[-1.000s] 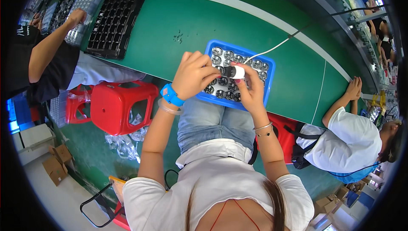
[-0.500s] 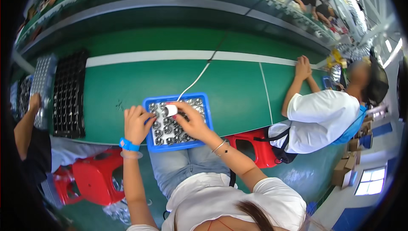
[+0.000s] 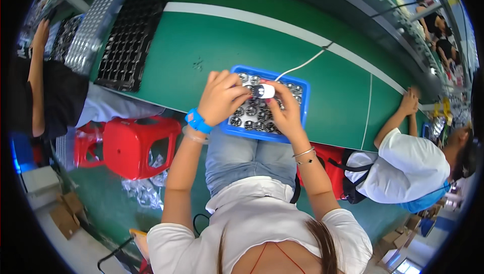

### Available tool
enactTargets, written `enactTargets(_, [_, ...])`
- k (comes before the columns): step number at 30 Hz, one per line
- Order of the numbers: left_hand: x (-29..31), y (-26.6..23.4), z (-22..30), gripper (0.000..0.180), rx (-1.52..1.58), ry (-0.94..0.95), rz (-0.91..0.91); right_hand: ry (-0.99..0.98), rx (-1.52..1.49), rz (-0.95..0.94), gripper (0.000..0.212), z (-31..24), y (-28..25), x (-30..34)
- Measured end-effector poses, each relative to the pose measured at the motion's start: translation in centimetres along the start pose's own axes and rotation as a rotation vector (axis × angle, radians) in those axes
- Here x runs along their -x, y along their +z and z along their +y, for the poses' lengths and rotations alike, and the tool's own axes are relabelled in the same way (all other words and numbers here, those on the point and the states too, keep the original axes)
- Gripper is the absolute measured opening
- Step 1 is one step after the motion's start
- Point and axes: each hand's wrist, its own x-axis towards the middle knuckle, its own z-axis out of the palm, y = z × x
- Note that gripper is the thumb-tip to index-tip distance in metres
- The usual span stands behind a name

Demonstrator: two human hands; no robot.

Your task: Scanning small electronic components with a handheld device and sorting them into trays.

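Both hands are working over the blue tray, which is sitting at the near edge of the green desk, right above the person's lap. Left hand, w/ a blue wristband, is curling its fingers round the left end of a small white device; right hand is pinching the other end from below, so both are closed on it, holding it just over the tray's top row. A thin white cable is running from the device area back across the desk. Progress, judging by layout: tray is looking full of small round metallic parts, shiny, packed in rows; can't tell which are done vs. left, no visible marks. Tray is hard plastic, rectangular, raised rim; desk surface is smooth and matte. Black gridded trays are lying well apart at far left, a red plastic stool is standing beside the person's knee.
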Motion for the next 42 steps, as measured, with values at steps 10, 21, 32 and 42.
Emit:
enactTargets(10, [1.7, 0.1, -2.4, 0.012, -0.021, -0.085, -0.061, -0.017, -0.237, 0.208, 0.032, 0.6, -0.7, -0.6])
enactTargets(21, [-0.7, 1.5, -3.6, 0.009, -0.050, -0.013, -0.065, 0.074, -0.146, -0.014, 0.032, 1.1, 0.2, -2.0])
enactTargets(32, [-1.3, 0.3, -2.2, 0.006, -0.067, -0.004, 0.024, 0.039, -0.247, 0.101, 0.032, 0.9, 0.2, -1.8])
enactTargets(42, [-1.7, 5.5, -4.7, 0.023, 0.068, -0.022, 0.100, -0.100, -0.161, 0.526, 0.039, 4.4, -6.3, 4.1])
